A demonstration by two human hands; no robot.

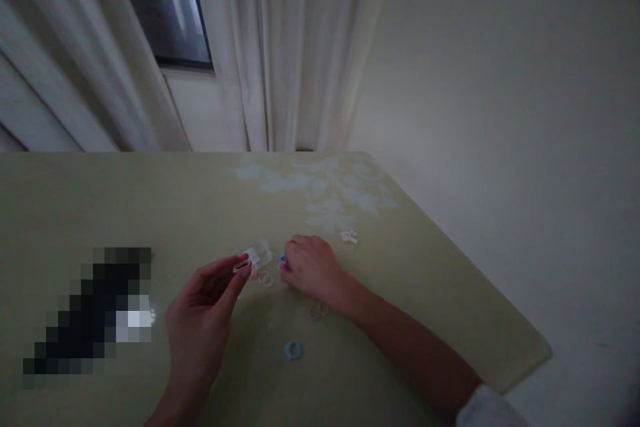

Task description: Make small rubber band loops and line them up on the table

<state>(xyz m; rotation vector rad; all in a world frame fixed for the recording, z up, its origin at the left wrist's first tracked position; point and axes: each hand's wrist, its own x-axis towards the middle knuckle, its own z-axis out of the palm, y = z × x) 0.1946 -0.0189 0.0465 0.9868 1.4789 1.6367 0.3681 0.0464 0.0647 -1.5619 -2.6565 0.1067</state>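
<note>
My left hand (205, 300) pinches a small pale elastic band (242, 267) between thumb and fingers, its loop facing me. To its right, my right hand (311, 265) is closed low over the table, with a small blue and purple thing (283, 261) showing at its fingertips; its kind is too small to tell. Between the hands lie a clear plastic packet (261, 253), a small orange-red piece (255, 274) and pale loops (267, 279). More thin loops (319, 309) rest below my right wrist. Nearer to me is a light-blue ring-shaped piece (293, 350).
The greenish tabletop (125, 207) has a pale floral pattern (330, 187) near its far edge. A small white piece (349, 236) lies beyond my right hand. On the left is a dark, pixelated object (90, 313). Curtains (300, 47) and a wall (500, 80) stand behind.
</note>
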